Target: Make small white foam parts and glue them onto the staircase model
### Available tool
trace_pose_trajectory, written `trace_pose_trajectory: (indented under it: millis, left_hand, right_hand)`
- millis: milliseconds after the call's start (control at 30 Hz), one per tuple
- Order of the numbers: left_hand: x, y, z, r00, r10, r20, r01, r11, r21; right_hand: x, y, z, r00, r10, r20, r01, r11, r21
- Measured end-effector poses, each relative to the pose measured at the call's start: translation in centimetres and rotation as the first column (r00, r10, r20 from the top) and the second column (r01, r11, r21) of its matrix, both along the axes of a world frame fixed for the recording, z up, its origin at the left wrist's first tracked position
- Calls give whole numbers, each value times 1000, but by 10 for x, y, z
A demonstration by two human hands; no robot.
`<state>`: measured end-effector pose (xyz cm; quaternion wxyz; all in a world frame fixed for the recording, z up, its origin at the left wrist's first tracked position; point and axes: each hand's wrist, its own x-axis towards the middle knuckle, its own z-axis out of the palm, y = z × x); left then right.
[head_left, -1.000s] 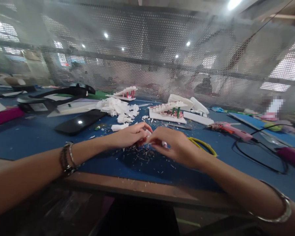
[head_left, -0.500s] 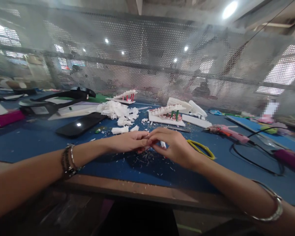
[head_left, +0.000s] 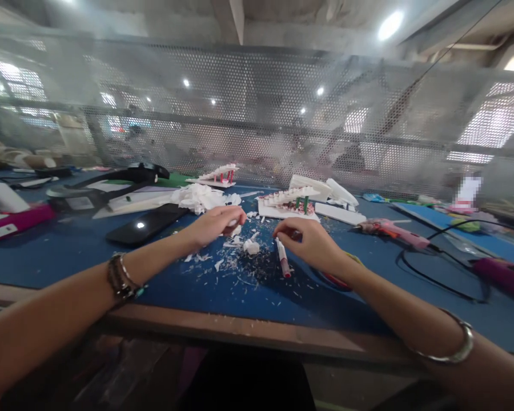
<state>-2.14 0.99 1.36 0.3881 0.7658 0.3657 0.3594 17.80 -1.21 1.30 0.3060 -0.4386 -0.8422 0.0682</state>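
My left hand [head_left: 221, 224] is closed over the blue mat, with a bit of something white at its curled fingers that I cannot make out clearly. Apart from it on the right, my right hand [head_left: 302, 238] has thumb and fingertips bent together; what they hold, if anything, is too small to tell. Just below those fingertips lies a white and red pen-like tool [head_left: 283, 260]. Between the hands, a crumpled white piece [head_left: 251, 246] rests among thin shavings. Behind my right hand stands a small white stair model [head_left: 286, 204] with green posts.
A black phone [head_left: 145, 225] and a heap of white scraps [head_left: 199, 197] lie left. Another stair model [head_left: 216, 176] with red posts stands behind. A pink glue gun [head_left: 394, 231] with a black cable is right. A perforated metal screen [head_left: 257, 114] closes the back.
My hands, together before, have moved apart, the left one to the left and up. The white crumpled piece, the shavings and the pen-like tool now show between them.
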Motion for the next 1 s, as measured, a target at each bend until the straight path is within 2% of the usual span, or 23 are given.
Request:
trace_pose_trajectory:
  millis: [33,100,133,200,267,367,433,500,567,667,833,867,933,1000]
  left_hand:
    - [-3,4,3,997,74,-20,-73,996,54]
    - [-9,15,10,989,144,-42,-139,986,96]
    - [-13,22,13,965,216,-151,-192,968,161]
    - [-22,38,17,831,342,-438,-199,919,341]
    - [-30,51,20,782,366,-505,-188,910,369]
    - [-41,57,20,734,351,-581,-141,916,375]
    - [-46,50,19,663,243,-708,4,945,327]
    - [-49,39,17,636,132,-760,150,945,290]
    - [-50,28,15,622,84,-778,200,944,262]
    - [-50,22,12,652,110,-750,166,945,283]
    - [-51,30,11,703,145,-697,142,931,337]
    - [-50,30,11,731,152,-665,125,928,350]
    - [-43,27,13,844,134,-519,70,933,354]
    - [-32,20,15,963,48,-264,30,959,283]
  right_hand:
    - [1,1,0,1000,-9,19,9,1000,-4]
    - [3,2,-1,998,-16,57,16,1000,1]
    - [4,3,-1,997,-15,74,14,1000,3]
    - [6,4,-2,994,2,108,-2,1000,3]
    - [7,4,-3,990,20,139,-20,1000,3]
    - [9,5,-4,985,32,171,-34,999,9]
    - [9,6,-5,983,32,181,-35,999,13]
    - [9,6,-4,981,32,193,-36,999,15]
    - [9,5,-4,979,30,201,-35,999,18]
    - [8,3,-2,977,28,211,-33,999,21]
    - [6,2,1,976,24,217,-31,999,29]
    - [5,1,2,982,31,188,-36,999,22]
    - [0,0,6,998,66,22,-65,996,-59]
    - [-9,-3,11,964,87,-250,-144,965,-218]
